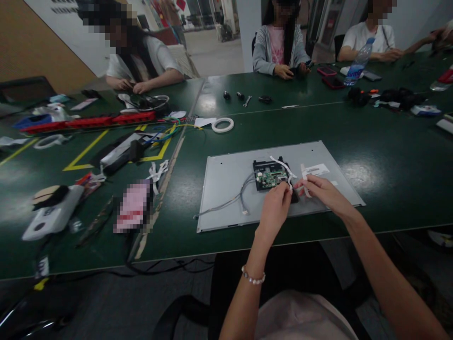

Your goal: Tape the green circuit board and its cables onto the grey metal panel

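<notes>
A flat grey panel [226,184] lies on the green table before me. On it rests a black frame with a green circuit board [271,178]. Grey cables [230,204] run from the board's left side across the panel. My left hand [276,203] is closed at the board's lower right corner, its fingertips pinching a curled white strip [281,163], perhaps tape or flat cable. Close beside it, my right hand [323,191] pinches another pale strip [303,171] that stands up from the fingers. A small dark piece, partly hidden, shows between the hands.
A white tape roll [222,125] lies beyond the panel, with a small wrench [247,101] farther back. To the left are a red power strip [92,122], a white device [53,215] and a pink item [133,206]. Several people sit across the table.
</notes>
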Tool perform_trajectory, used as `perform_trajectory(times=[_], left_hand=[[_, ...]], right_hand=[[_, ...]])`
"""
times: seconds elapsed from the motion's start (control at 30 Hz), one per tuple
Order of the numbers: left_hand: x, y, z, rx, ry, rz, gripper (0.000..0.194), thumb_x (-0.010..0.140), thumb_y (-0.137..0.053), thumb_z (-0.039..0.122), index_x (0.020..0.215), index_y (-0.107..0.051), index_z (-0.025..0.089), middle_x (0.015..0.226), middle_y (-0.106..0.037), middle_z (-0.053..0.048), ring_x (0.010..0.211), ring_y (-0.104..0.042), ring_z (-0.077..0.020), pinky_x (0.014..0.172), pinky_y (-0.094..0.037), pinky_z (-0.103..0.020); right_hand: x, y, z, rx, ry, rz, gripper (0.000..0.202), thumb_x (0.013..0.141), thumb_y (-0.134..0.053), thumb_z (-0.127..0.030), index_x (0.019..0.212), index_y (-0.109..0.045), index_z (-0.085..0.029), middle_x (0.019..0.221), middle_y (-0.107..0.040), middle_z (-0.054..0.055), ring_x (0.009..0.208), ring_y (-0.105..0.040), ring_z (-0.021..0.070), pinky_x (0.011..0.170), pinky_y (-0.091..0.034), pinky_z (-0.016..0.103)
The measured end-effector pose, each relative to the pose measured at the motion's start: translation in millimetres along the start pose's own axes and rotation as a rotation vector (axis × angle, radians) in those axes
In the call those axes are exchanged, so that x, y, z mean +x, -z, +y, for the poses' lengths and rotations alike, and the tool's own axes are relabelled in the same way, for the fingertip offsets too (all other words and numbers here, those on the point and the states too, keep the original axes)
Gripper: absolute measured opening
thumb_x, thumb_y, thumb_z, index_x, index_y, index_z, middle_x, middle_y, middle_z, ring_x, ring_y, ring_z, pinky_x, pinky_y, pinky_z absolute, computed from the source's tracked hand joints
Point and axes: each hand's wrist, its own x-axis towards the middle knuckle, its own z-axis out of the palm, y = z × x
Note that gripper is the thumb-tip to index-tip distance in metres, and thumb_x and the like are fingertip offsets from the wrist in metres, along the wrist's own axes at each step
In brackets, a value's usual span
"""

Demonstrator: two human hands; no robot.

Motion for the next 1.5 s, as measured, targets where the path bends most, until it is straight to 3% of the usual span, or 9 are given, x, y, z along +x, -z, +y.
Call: perform_trajectory(times=[0.13,0.3,0.53,0.67,0.77,0.9,1.13,1.27,1.5], left_hand=[[-1.9,-0.5,0.2,-0.129,0.054,0.035,0.01,0.091,-0.041,0.017,0.084,-0.047,0.021,0.076,-0.056,0.001,0.071,-0.054,-0.0134,0.066,-0.04,-0.024],[-3.1,0.4,3.8,-0.23,0.134,0.107,0.011,0.092,-0.04,0.02,0.084,-0.047,0.02,0.07,-0.052,0.003,0.065,-0.052,-0.012,0.064,-0.04,-0.022],[-1.9,6.5,8.7,-0.38,0.093,0.095,0.012,0.091,-0.043,0.024,0.082,-0.049,0.019,0.072,-0.051,0.002,0.067,-0.051,-0.0113,0.06,-0.04,-0.02],[0.0,6.9,7.6,-0.407,0.093,0.061,0.014,0.091,-0.045,0.026,0.083,-0.053,0.018,0.067,-0.049,0.003,0.063,-0.048,-0.0105,0.059,-0.039,-0.02],[1.3,8.4,3.6,-0.366,0.109,0.061,0.015,0.089,-0.047,0.026,0.083,-0.056,0.018,0.066,-0.052,0.003,0.06,-0.048,-0.0103,0.058,-0.038,-0.02],[2.0,9.4,-1.1,-0.161,0.161,0.083,0.016,0.087,-0.05,0.026,0.078,-0.06,0.018,0.067,-0.059,0.002,0.062,-0.053,-0.0118,0.059,-0.038,-0.022],[1.2,-2.1,8.0,0.231,0.244,0.108,0.007,0.084,-0.056,0.02,0.088,-0.061,0.021,0.078,-0.067,-0.002,0.071,-0.061,-0.018,0.06,-0.039,-0.026],[0.2,-3.1,8.8,0.293,0.241,0.115,0.007,0.085,-0.053,0.018,0.088,-0.059,0.021,0.08,-0.066,-0.003,0.072,-0.061,-0.0185,0.061,-0.04,-0.027],[-4.2,1.3,3.4,0.213,0.166,0.242,0.009,0.088,-0.049,0.017,0.091,-0.056,0.02,0.083,-0.064,-0.001,0.072,-0.058,-0.0149,0.068,-0.043,-0.026]], right_hand=[[5.4,-7.6,2.8,0.043,0.045,0.143,0.034,0.084,-0.051,-0.051,0.081,-0.057,-0.018,0.068,-0.054,0.0,0.063,-0.048,0.0114,0.059,-0.037,0.023],[8.5,-18.4,0.7,0.084,0.017,0.219,0.037,0.081,-0.054,-0.053,0.083,-0.058,-0.017,0.06,-0.042,-0.004,0.055,-0.039,0.0092,0.051,-0.029,0.022],[11.1,-26.9,-2.3,0.188,-0.013,0.201,0.046,0.075,-0.061,-0.056,0.098,-0.062,-0.017,0.083,-0.057,0.002,0.062,-0.043,0.0086,0.055,-0.037,0.02],[10.2,-25.8,-0.2,0.175,-0.028,0.187,0.043,0.072,-0.064,-0.055,0.087,-0.064,-0.015,0.073,-0.055,0.002,0.06,-0.041,0.0089,0.052,-0.034,0.021],[7.6,-22.9,2.6,0.119,0.007,0.319,0.039,0.07,-0.067,-0.051,0.08,-0.064,-0.014,0.065,-0.05,-0.001,0.056,-0.037,0.0084,0.05,-0.029,0.021],[1.2,-20.7,6.7,-0.219,0.057,0.455,0.035,0.075,-0.062,-0.05,0.076,-0.065,-0.015,0.056,-0.045,-0.002,0.052,-0.036,0.0096,0.051,-0.027,0.023],[-10.3,-28.4,11.0,-0.79,0.177,0.554,0.029,0.087,-0.05,-0.039,0.072,-0.062,-0.018,0.069,-0.058,0.005,0.061,-0.047,0.0144,0.06,-0.031,0.026],[-10.9,-31.3,12.4,-0.852,0.134,0.533,0.029,0.088,-0.049,-0.038,0.071,-0.062,-0.018,0.069,-0.059,0.006,0.061,-0.049,0.0149,0.059,-0.03,0.026],[-10.2,-33.8,12.3,-0.682,0.146,0.581,0.031,0.088,-0.05,-0.043,0.077,-0.062,-0.018,0.07,-0.06,0.004,0.06,-0.049,0.0138,0.059,-0.033,0.025]])
